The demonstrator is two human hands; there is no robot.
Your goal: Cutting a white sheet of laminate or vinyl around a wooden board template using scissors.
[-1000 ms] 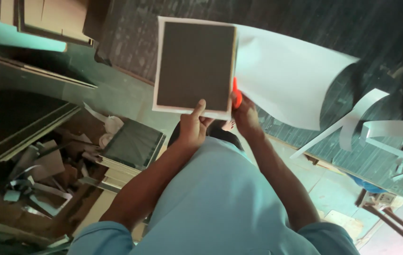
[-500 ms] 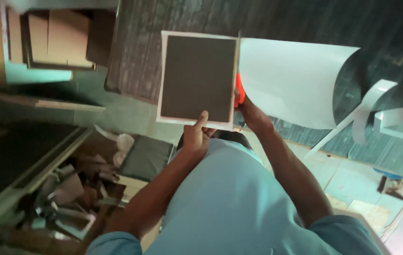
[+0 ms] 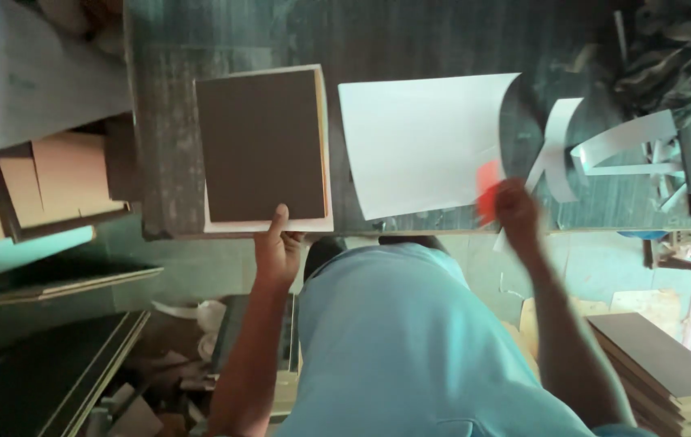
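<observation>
A dark brown board with a pale border [image 3: 263,146] lies on the dark worktable [image 3: 410,36]. My left hand [image 3: 277,251] grips its near edge, thumb on top. A white sheet [image 3: 422,142] lies on the table to the right of the board. My right hand [image 3: 515,206], blurred, is at the sheet's near right corner and holds a small red-orange object [image 3: 487,188]; what that object is cannot be made out.
White paper strips and offcuts [image 3: 620,146] lie at the table's right end. Cardboard and boards [image 3: 46,178] stand at the left. A stack of dark-topped panels [image 3: 669,364] sits lower right. Scraps [image 3: 135,405] cover the floor lower left.
The board, held up in both hands before, now lies flat on the table. My right hand has let go of it and moved right to the white sheet.
</observation>
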